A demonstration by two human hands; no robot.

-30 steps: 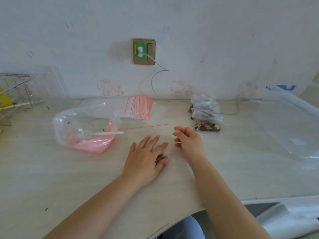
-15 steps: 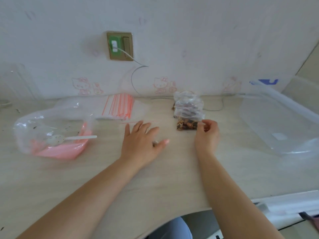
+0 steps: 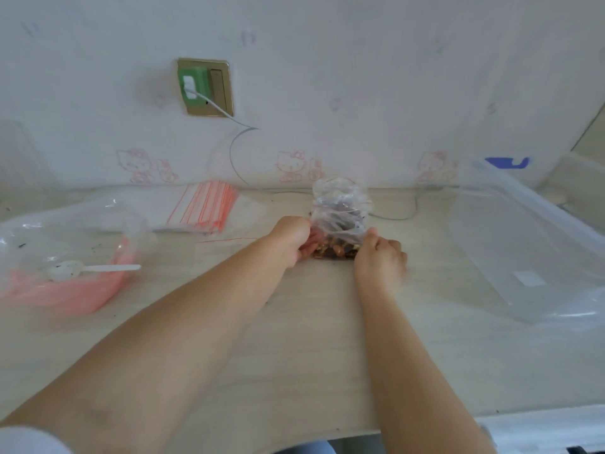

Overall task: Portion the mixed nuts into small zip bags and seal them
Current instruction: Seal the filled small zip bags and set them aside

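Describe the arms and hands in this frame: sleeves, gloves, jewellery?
Both forearms are bare. No gloves, rings or watch show on the left hand or the right hand. A white sleeve edge shows on the left arm at the bottom-left corner.

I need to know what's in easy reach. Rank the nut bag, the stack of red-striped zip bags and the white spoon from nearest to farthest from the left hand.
1. Nut bag: held by the left hand.
2. Stack of zip bags: left of it, toward the wall.
3. White spoon: far left, in the big bag.
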